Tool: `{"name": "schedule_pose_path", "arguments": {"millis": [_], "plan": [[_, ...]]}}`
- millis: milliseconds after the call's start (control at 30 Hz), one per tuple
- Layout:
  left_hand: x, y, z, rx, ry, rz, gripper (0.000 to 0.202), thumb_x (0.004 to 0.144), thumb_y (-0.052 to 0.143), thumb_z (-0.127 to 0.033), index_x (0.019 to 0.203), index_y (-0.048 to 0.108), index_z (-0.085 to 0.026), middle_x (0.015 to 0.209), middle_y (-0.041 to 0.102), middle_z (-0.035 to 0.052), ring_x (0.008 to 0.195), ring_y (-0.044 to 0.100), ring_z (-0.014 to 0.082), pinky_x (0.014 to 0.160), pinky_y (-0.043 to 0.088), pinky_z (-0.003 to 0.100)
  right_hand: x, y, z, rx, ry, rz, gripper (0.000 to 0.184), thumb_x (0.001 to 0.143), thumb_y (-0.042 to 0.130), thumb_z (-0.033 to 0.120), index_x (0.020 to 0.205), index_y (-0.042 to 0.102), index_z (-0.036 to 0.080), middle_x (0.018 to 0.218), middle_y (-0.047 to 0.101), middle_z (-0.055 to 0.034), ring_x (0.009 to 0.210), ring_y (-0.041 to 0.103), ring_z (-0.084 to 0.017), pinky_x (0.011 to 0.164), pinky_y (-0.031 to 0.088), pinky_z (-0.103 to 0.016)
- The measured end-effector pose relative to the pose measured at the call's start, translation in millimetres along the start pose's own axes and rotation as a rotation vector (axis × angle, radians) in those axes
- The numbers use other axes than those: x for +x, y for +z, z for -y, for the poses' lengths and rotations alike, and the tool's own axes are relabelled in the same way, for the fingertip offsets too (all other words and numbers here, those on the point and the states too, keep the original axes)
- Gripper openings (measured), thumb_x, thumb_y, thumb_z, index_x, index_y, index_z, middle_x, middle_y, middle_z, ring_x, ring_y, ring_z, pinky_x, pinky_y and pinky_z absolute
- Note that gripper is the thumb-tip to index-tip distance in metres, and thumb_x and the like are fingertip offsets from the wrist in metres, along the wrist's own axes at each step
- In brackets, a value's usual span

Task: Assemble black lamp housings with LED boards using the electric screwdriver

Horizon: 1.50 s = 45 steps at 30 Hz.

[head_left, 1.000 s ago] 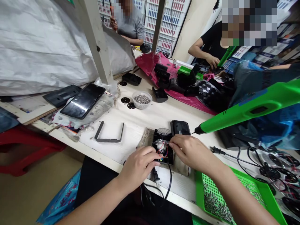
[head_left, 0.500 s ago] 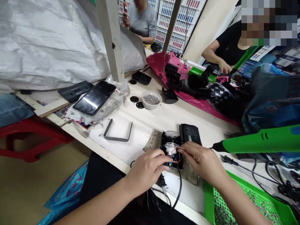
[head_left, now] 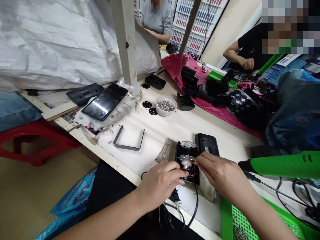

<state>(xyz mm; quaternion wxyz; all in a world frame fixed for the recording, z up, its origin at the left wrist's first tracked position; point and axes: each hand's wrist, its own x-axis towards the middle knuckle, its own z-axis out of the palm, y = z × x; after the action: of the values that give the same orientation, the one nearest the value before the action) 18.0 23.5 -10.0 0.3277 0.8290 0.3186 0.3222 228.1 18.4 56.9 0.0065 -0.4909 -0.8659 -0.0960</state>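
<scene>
Both my hands work over an open black plastic housing (head_left: 187,178) lying on a worn fabric pad (head_left: 167,150). My left hand (head_left: 160,188) grips its near edge. The fingertips of my right hand (head_left: 220,170) pinch a thin red wire (head_left: 191,175) beside a small white motor (head_left: 185,162). A black lid (head_left: 207,145) lies just beyond the housing. A black power cord (head_left: 195,208) with a plug (head_left: 175,196) runs off the table edge under my left wrist. Right of my right hand is a green-handled pointed electric tool (head_left: 282,165); neither hand touches it.
A bowl of steel balls (head_left: 165,106), black discs, a metal bracket (head_left: 128,140) and a dark tablet (head_left: 105,101) lie on the white table (head_left: 160,128). A green basket of screws (head_left: 250,220) sits at lower right. Two co-workers sit beyond a pink bag of black parts.
The whole view has drifted, so the table and housing sit further right in the frame. My hands stay at the housing, and the green tool now appears lower and more level.
</scene>
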Motion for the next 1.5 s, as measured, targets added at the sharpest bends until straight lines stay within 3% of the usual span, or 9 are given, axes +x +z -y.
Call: {"name": "schedule_pose_path", "arguments": {"millis": [400,600,733,833,933,1033,1167,1367,1500], "plan": [[1,0.3,0,-0.011,0.004,0.019,0.02,0.087,0.061,-0.013,0.104,0.066,-0.02,0.097,0.065,0.0019,0.084,0.061,0.0174,0.072,0.055,0.033,2,4,4,0.008,-0.009,0.058,0.023,0.082,0.039,0.003,0.073,0.049,0.021,0.064,0.049,0.0024,0.049,0.055,-0.015,0.045,0.03,-0.027],[5,1.7,0,0.027,0.051,0.042,0.017,0.088,0.059,-0.015,0.102,0.067,-0.019,0.093,0.065,0.0021,0.083,0.06,0.018,0.071,0.054,0.033,7,-4,15,-0.085,0.02,0.067,0.026,0.067,0.041,-0.004,0.07,0.051,0.02,0.064,0.051,0.0001,0.048,0.051,-0.014,0.047,0.027,-0.028],[3,3.2,-1,0.047,0.04,0.038,0.016,0.088,0.059,-0.015,0.101,0.067,-0.019,0.093,0.065,0.0026,0.085,0.061,0.0183,0.071,0.054,0.033,2,-5,19,-0.084,0.11,0.041,0.022,0.081,0.041,0.004,0.072,0.056,0.019,0.065,0.056,-0.0012,0.05,0.056,-0.015,0.046,0.031,-0.029],[-1,3.1,-8,0.066,-0.015,0.037,0.018,0.086,0.06,-0.014,0.101,0.067,-0.02,0.094,0.064,0.0021,0.084,0.062,0.0184,0.07,0.055,0.034,-16,-6,30,-0.01,0.351,-0.07,0.026,0.095,0.036,0.026,0.095,0.061,0.019,0.077,0.066,-0.0044,0.058,0.064,-0.017,0.046,0.039,-0.028],[-1,2.2,-19,0.129,-0.098,0.072,0.021,0.085,0.062,-0.013,0.103,0.067,-0.021,0.092,0.064,0.0015,0.081,0.064,0.0195,0.068,0.057,0.036,-38,-5,56,0.153,0.558,-0.161,0.033,0.097,0.035,0.041,0.107,0.057,0.018,0.08,0.069,-0.0059,0.058,0.067,-0.017,0.044,0.044,-0.026],[3,1.3,-26,0.182,-0.143,0.095,0.019,0.084,0.063,-0.015,0.101,0.069,-0.022,0.089,0.065,0.0014,0.08,0.065,0.0205,0.069,0.058,0.037,-52,1,83,0.312,0.64,-0.158,0.038,0.095,0.037,0.049,0.108,0.056,0.018,0.073,0.069,-0.0035,0.054,0.067,-0.016,0.04,0.045,-0.023],[6,0.8,-26,0.152,-0.147,0.073,0.017,0.084,0.064,-0.019,0.099,0.07,-0.022,0.088,0.066,0.001,0.078,0.067,0.0192,0.067,0.058,0.034,-57,9,99,0.349,0.722,-0.168,0.036,0.097,0.033,0.043,0.108,0.057,0.019,0.077,0.072,-0.0038,0.049,0.067,-0.017,0.038,0.045,-0.024],[0,2.4,-19,0.125,-0.122,0.045,0.022,0.079,0.065,-0.01,0.097,0.07,-0.024,0.086,0.067,-0.0008,0.074,0.069,0.0168,0.064,0.058,0.026,-57,25,97,0.34,0.69,-0.253,0.033,0.096,0.033,0.027,0.104,0.064,0.021,0.086,0.074,-0.0055,0.064,0.071,-0.018,0.056,0.054,-0.025],[-5,5.7,-9,0.202,-0.013,0.026,0.021,0.085,0.059,-0.017,0.103,0.067,-0.026,0.091,0.068,-0.0009,0.075,0.071,0.0153,0.065,0.058,0.022,-55,42,97,0.332,0.7,-0.329,0.039,0.097,0.028,0.029,0.099,0.066,0.021,0.084,0.074,-0.0061,0.067,0.071,-0.017,0.061,0.055,-0.024]]}}
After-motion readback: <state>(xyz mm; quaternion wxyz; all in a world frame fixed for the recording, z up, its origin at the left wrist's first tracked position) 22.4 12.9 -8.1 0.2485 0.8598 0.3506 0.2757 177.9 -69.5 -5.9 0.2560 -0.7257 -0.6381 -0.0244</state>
